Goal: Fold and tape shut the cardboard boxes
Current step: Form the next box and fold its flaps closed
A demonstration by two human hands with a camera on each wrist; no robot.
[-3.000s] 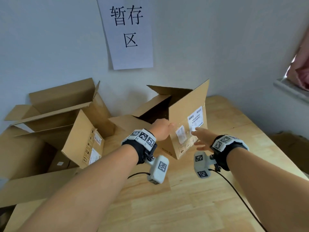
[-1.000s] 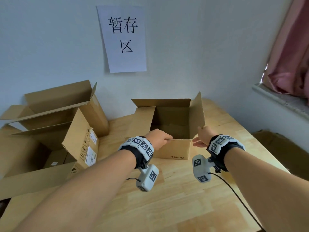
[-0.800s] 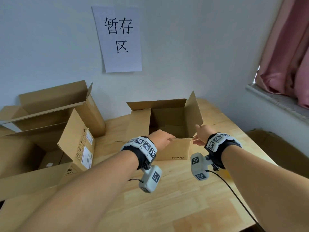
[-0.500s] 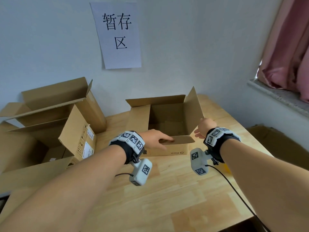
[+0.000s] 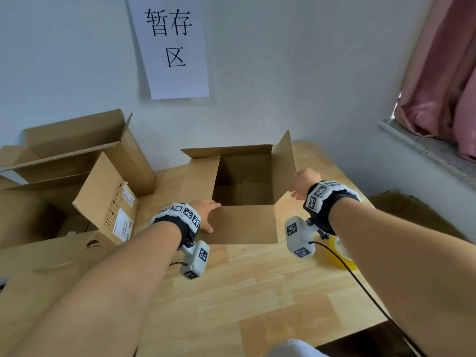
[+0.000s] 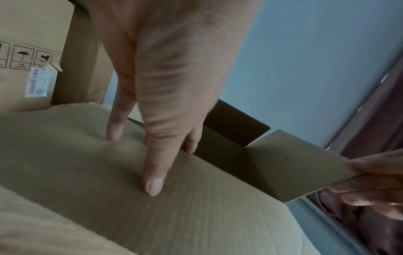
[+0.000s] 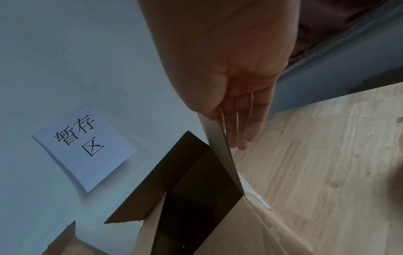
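— Where's the cardboard box (image 5: 244, 181)?
— Open, toward the table's (image 5: 231, 292) far edge. Left hand (image 5: 206, 211) presses flat on the near flap (image 5: 242, 224).
— Right hand (image 5: 302, 180)?
— Pinching the upright right flap (image 5: 284, 166).

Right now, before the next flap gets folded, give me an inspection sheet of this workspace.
Surface: wooden table, pale boards.
Job's things: open box, all four flaps open; yellow tape roll partly hidden by the right forearm.
Clutter: more open boxes stacked at left.
Hands: left hand presses the near flap with straight fingers; right hand pinches the right flap.
Cables: black wrist-camera cable.
Surroundings: paper sign, pink curtain.
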